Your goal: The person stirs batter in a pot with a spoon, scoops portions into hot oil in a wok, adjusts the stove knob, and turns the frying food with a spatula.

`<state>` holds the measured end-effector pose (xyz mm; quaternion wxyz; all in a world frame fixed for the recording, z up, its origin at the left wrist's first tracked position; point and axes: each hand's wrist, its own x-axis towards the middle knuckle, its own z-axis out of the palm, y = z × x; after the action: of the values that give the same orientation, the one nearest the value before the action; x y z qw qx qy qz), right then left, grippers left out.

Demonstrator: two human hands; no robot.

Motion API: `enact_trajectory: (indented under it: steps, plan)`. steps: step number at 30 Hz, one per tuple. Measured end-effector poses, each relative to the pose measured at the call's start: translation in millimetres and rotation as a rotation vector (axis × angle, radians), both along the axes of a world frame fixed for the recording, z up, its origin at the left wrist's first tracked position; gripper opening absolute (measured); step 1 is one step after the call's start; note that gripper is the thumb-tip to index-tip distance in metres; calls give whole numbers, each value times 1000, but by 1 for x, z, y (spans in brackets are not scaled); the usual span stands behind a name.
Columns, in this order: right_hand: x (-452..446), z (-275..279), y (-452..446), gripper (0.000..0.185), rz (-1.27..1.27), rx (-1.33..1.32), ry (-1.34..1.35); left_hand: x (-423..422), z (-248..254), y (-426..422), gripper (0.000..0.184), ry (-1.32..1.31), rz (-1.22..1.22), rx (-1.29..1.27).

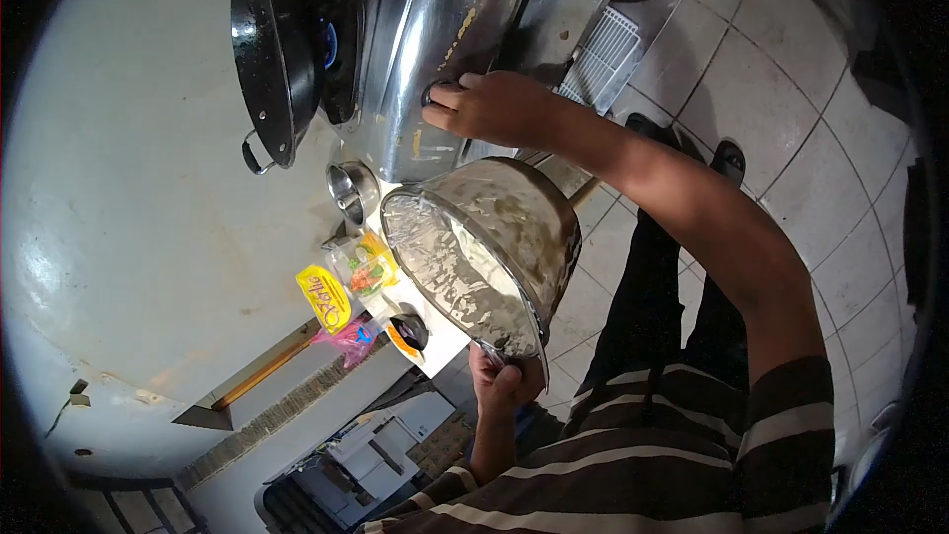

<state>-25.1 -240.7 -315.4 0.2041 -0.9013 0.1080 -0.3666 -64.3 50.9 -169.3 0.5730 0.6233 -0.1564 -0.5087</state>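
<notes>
Metal gleams on a large, wide-mouthed pot (pixel 509 227) between a person's two hands. The left hand (pixel 498 374) grips its rim, fingers closed. The right hand (pixel 486 107) curls its fingers narrowly around a dark knob (pixel 427 96) on a steel stove (pixel 400 54). Above the right hand, a black wok (pixel 272 64) sits over a blue flame (pixel 331 44). Beyond the left hand is a yellow packet (pixel 324 299).
</notes>
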Motion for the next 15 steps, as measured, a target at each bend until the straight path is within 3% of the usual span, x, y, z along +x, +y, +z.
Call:
enact_trajectory:
  steps: [13, 15]
  plan:
    - [-3, 0, -5, 33, -15, 22, -14, 7, 5, -3, 53, 41, 2, -17]
    - [-6, 0, -9, 34, -12, -12, -17, 5, 2, -2, 61, 97, 89, -39]
